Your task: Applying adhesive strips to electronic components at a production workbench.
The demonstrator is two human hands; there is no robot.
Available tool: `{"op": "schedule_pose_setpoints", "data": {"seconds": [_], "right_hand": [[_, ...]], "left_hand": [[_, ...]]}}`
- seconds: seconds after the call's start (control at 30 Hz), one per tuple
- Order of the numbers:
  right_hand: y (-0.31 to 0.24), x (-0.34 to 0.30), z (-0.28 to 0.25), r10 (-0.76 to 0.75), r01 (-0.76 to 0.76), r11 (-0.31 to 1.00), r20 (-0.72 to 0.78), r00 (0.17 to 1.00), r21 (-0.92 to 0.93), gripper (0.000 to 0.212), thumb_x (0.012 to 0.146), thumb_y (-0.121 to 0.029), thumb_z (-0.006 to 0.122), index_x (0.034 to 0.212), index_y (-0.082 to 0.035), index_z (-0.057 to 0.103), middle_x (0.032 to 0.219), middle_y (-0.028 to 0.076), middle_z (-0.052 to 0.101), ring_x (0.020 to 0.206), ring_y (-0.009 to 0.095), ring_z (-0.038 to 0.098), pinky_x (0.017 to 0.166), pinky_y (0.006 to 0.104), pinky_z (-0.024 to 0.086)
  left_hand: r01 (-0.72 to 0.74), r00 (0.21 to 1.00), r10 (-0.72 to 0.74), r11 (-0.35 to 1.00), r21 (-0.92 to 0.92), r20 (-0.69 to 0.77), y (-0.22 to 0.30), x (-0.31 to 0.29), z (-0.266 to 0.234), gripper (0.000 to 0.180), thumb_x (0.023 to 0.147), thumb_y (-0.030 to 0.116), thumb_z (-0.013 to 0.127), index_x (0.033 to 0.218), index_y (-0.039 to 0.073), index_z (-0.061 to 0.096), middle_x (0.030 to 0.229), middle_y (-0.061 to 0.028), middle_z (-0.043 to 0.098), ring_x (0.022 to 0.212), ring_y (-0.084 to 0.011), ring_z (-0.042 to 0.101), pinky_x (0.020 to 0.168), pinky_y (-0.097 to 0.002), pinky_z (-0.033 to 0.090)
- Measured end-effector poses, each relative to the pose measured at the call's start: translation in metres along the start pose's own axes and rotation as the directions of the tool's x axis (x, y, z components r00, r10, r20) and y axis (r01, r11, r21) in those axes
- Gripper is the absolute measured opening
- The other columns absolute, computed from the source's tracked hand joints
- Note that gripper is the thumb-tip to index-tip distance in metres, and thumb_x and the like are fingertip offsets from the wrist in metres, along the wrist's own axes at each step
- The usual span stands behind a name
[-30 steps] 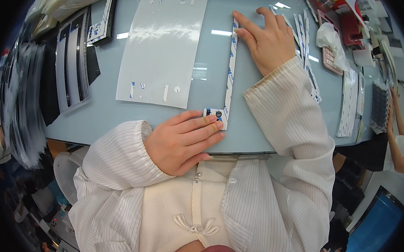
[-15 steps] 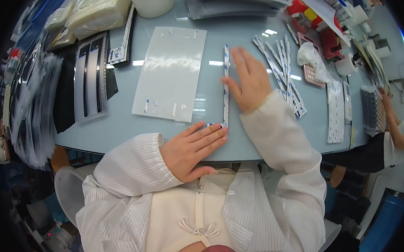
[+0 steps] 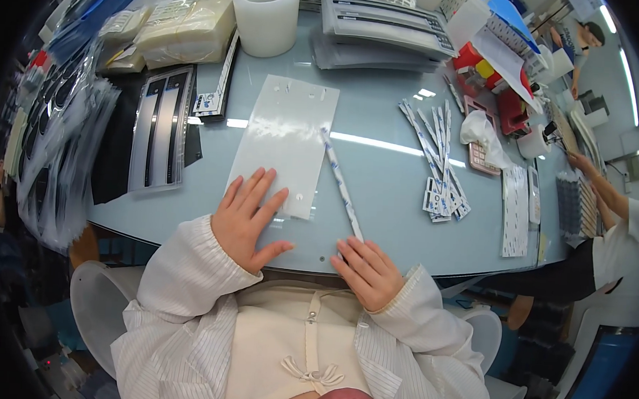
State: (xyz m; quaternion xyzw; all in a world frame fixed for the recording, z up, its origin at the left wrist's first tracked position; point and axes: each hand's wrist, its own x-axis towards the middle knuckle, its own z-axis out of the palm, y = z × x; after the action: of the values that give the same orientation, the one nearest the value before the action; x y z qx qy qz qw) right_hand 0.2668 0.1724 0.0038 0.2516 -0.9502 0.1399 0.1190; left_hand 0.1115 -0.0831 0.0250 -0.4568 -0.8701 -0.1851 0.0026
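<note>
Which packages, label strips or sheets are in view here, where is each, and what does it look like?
Clear sheet: table centre, under left hand.
White-and-blue strip: diagonal, near end at right hand.
Loose strips: right of centre.
Cream bagged packages: far left.
White roll: far centre.

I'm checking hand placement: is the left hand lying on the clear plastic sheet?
Yes, the left hand rests flat on the clear sheet's near edge.

A strip (image 3: 340, 187) lies right of the sheet (image 3: 285, 143), left of the strip pile (image 3: 437, 162).
</note>
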Motion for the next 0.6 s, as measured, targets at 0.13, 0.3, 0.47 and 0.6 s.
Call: {"op": "schedule_pose_setpoints", "data": {"seconds": [0.13,0.3,0.47,0.6], "right_hand": [[0.009,-0.007,-0.033,-0.140,0.140,0.990,-0.002,0.990,0.021,0.035,0.076,-0.005,0.069,0.109,0.001,0.069,0.119,0.020,0.068,0.109,0.032,0.066,0.090,0.0410,0.055],[0.023,-0.021,-0.070,-0.022,-0.013,0.995,-0.341,0.940,-0.098,0.023,0.081,0.004,0.065,0.104,0.005,0.067,0.106,0.021,0.071,0.103,0.033,0.070,0.086,0.0401,0.058],[0.089,-0.022,-0.062,0.124,-0.305,0.902,-0.492,0.862,-0.307,0.030,0.091,-0.013,0.068,0.117,0.002,0.066,0.112,0.020,0.070,0.109,0.037,0.067,0.091,0.0438,0.055],[0.094,-0.027,-0.045,0.219,-0.341,0.879,-0.354,0.909,-0.333,0.056,0.090,-0.046,0.066,0.121,0.002,0.066,0.122,0.020,0.066,0.117,0.039,0.061,0.099,0.0432,0.048]], "left_hand": [[-0.025,0.998,0.029,0.997,-0.076,0.052,0.013,-0.005,-0.008,0.082,0.075,0.055,0.078,0.133,0.001,0.056,0.146,-0.0271,0.043,0.138,-0.0436,0.039,0.113,-0.0548,0.030],[-0.064,0.998,0.063,0.997,0.042,0.024,0.015,-0.014,-0.011,0.084,0.067,0.056,0.083,0.129,0.004,0.060,0.140,-0.0217,0.053,0.121,-0.0356,0.056,0.101,-0.0467,0.040],[-0.269,0.962,0.273,0.957,0.111,-0.027,0.017,-0.026,0.000,0.065,0.063,0.029,0.080,0.122,0.007,0.065,0.127,-0.0113,0.064,0.103,-0.0238,0.063,0.089,-0.0395,0.043],[-0.362,0.925,0.366,0.931,0.053,-0.102,0.024,-0.031,0.002,0.058,0.053,0.008,0.068,0.111,0.007,0.070,0.110,-0.0070,0.071,0.092,-0.0204,0.066,0.084,-0.0362,0.042]]}}
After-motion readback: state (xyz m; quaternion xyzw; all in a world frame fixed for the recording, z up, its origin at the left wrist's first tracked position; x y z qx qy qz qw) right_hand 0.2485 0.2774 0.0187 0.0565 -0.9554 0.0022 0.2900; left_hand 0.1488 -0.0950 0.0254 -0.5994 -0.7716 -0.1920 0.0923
